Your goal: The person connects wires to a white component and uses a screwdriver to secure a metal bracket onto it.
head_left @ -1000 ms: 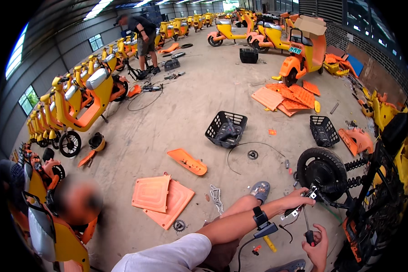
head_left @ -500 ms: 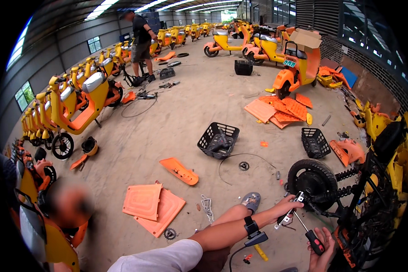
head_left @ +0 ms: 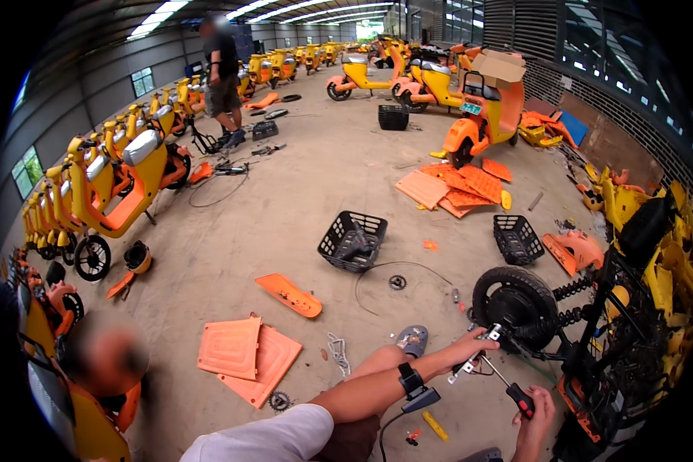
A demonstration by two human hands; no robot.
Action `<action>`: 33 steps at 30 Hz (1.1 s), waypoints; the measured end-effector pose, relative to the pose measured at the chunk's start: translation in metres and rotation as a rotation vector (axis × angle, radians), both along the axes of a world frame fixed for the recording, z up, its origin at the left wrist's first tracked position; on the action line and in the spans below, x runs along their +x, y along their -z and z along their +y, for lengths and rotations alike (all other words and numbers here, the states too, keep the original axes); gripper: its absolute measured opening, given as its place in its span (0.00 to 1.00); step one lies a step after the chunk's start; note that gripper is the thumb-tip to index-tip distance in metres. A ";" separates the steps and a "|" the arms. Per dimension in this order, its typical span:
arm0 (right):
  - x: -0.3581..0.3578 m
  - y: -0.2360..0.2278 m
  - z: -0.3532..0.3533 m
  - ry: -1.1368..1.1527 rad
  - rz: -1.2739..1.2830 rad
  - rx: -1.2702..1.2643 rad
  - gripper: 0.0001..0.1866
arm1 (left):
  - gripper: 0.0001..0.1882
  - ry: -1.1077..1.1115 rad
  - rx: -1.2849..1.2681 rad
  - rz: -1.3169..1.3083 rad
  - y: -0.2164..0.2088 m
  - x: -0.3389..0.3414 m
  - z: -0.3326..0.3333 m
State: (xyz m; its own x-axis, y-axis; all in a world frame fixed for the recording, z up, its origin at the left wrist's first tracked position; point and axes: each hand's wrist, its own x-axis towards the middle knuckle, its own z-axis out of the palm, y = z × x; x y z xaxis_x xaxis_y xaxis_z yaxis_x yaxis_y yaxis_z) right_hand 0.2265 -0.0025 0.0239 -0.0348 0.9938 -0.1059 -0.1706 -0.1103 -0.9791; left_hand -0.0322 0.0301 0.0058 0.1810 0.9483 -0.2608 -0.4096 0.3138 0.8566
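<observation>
My left hand is closed on a silver metal bracket, just left of a black scooter wheel. The bracket's lower end shows beneath my fingers; the rest is hidden. My right hand grips a screwdriver with a black and red handle. Its shaft slants up and left, the tip reaching the bracket beside my left fingers. Whether the tip sits in a screw is too small to tell. The wheel is joined to a dark scooter frame with coil springs.
A black basket holding a dark power tool stands ahead; another basket is to its right. Orange panels lie at left. Yellow parts pile along the right. Scooters line the left, and a person stands farther off.
The view has turned slightly right, so things sit farther left. My right fingers now wrap the handle's end more closely. The far person's arm has lowered.
</observation>
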 end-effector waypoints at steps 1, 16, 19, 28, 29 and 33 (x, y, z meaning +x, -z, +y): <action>0.002 0.000 0.000 -0.018 -0.027 0.006 0.11 | 0.20 -0.004 -0.003 0.035 0.001 -0.003 -0.001; 0.000 -0.021 -0.012 -0.114 -0.407 0.345 0.07 | 0.20 0.006 -0.125 -0.048 -0.012 -0.012 -0.011; -0.006 -0.033 -0.017 -0.116 -0.505 0.470 0.08 | 0.24 0.064 -0.260 -0.192 -0.010 -0.006 -0.007; -0.006 -0.024 -0.018 -0.020 -0.349 0.040 0.06 | 0.28 0.077 0.080 0.278 -0.006 -0.005 0.003; 0.003 -0.024 -0.014 0.004 -0.348 0.004 0.07 | 0.33 0.142 0.121 0.346 -0.004 -0.001 0.006; 0.009 -0.008 -0.010 -0.036 -0.515 0.198 0.08 | 0.36 0.167 0.202 0.502 0.021 0.001 -0.004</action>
State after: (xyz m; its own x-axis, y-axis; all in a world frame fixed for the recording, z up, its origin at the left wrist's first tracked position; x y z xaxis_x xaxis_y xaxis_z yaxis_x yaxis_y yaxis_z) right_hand 0.2350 -0.0123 0.0323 -0.0619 0.9956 0.0708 0.3363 0.0876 -0.9377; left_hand -0.0311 0.0261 -0.0151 0.2334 0.9574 -0.1701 0.1045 0.1492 0.9833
